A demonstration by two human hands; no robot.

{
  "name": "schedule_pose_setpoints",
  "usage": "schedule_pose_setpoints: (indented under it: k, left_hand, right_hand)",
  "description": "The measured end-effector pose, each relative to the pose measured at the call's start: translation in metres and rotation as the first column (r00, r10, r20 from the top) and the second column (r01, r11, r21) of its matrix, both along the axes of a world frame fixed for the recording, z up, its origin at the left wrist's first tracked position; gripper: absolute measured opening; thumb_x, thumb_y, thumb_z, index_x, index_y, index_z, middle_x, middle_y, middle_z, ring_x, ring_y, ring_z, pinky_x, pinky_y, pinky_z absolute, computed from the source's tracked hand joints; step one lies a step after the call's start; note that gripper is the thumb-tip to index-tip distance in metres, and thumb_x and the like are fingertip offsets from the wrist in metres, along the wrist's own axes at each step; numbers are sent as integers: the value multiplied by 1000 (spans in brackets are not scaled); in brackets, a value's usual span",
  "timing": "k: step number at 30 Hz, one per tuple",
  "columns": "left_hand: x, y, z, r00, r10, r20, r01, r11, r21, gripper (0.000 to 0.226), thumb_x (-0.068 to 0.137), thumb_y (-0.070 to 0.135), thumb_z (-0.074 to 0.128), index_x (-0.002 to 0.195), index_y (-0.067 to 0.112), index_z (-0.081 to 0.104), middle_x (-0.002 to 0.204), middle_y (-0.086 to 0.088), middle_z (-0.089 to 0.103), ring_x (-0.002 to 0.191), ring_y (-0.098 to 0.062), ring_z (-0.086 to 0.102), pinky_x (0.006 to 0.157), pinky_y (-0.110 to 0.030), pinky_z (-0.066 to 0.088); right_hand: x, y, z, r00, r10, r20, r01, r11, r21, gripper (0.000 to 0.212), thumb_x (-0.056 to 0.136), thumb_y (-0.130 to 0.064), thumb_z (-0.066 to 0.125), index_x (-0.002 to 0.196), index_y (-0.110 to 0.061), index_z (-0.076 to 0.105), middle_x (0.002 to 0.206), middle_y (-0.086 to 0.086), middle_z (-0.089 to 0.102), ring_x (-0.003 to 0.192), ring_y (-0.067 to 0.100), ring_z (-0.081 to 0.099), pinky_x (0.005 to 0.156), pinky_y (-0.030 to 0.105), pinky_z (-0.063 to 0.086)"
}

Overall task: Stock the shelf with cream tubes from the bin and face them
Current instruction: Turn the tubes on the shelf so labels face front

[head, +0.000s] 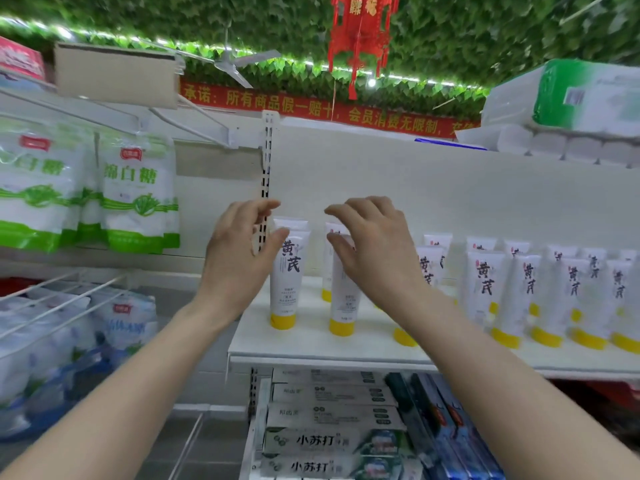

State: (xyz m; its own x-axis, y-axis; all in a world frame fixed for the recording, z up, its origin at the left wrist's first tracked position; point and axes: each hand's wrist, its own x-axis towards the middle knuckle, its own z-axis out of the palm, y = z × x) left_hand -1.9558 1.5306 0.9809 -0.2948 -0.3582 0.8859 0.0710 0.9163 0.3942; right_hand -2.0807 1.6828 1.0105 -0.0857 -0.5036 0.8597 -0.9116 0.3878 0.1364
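Both hands up with fingers loosely spread, gripping nothing: left hand [239, 258] just beside the leftmost cream tube [286, 275] standing on the shelf [311, 344], right hand [374, 247] covering the next tube [343, 299].

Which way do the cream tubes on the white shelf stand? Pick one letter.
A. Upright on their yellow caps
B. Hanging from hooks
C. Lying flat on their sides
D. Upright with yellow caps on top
A: each of the cream tubes stands on the white shelf with its yellow cap at the bottom.
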Motion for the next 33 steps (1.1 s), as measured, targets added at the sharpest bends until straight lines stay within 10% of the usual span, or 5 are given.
schedule_pose_setpoints:
  k: [7, 13, 19, 33]
  left_hand:
    - [-1, 13, -40, 977, -45, 206, -27, 941, 336, 80, 73, 32, 79, 136, 19, 32, 112, 5, 54, 99, -16, 60, 92, -42, 50]
    - [-10, 14, -63, 910, -92, 403, -96, 901, 422, 69, 67, 35, 81, 122, 18, 44, 112, 2, 66, 96, -19, 65, 86, -41, 53]
    - [-9, 14, -67, 895, -87, 437, -102, 915, 391, 45, 71, 36, 76, 108, 24, 54, 107, 4, 67, 95, -18, 63, 84, -36, 51]
    - [1, 17, -69, 923, -131, 362, -35, 908, 418, 62, 70, 34, 77, 124, 25, 47, 117, 7, 62, 99, -13, 63, 89, -37, 51]
  right_hand:
    - [2, 8, -55, 981, -90, 169, 98, 994, -38, 66, 84, -25, 67, 141, -21, 34, 146, 15, 30, 121, 36, 44, 99, 46, 41]
    - [18, 6, -66, 911, -126, 392, 125, 992, 27, 80, 85, -26, 69, 146, -25, 17, 155, 14, -1, 103, 37, 57, 77, 39, 51]
    - [17, -2, -69, 897, -79, 435, 87, 996, 3, 76, 86, -26, 63, 145, -23, 15, 116, 11, 50, 105, 31, 51, 78, 36, 42]
    - [18, -5, -71, 883, -38, 468, 62, 997, -36, 76, 89, -28, 61, 148, -21, 13, 133, 8, 37, 122, 27, 41, 94, 35, 42]
